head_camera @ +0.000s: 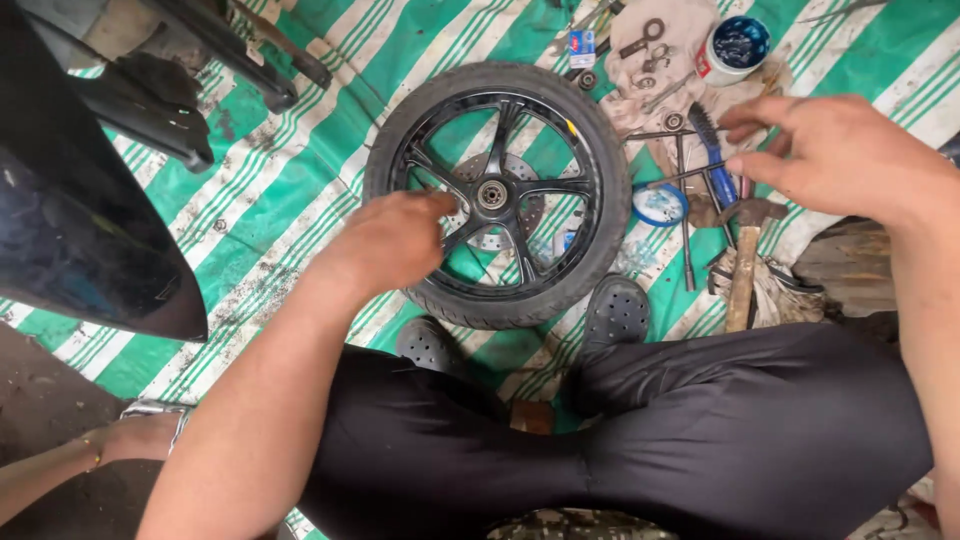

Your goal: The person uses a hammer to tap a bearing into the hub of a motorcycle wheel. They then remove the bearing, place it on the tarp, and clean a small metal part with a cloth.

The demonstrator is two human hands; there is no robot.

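Black trousers over bent knees fill the bottom of the view, with two dark perforated clogs planted just past them on a green-and-white striped tarp spread on the ground.

Touching the toes of the clogs lies a motorcycle wheel, flat on the tarp, black tyre on a black spoked rim with a drilled brake disc showing behind the hub. The left hand hangs over the wheel's near-left spokes, fingers loosely curled and pointing toward the hub; it has hold of nothing, and whether the fingertips touch a spoke cannot be told. The right hand hovers well to the right of the wheel, above the tool pile, fingers half bent and spread, also holding nothing.

Under and beside that hand lie a wooden-handled hammer, a blue-handled brush, long steel wrenches and a small blue-rimmed lid just beside the tyre. Farther off sit a dirty rag with spanners on it and a white tub of dark grease.

At the left edge, glossy black motorcycle bodywork crowds the tarp. Another person's hand, wearing a bracelet, rests low at the left.
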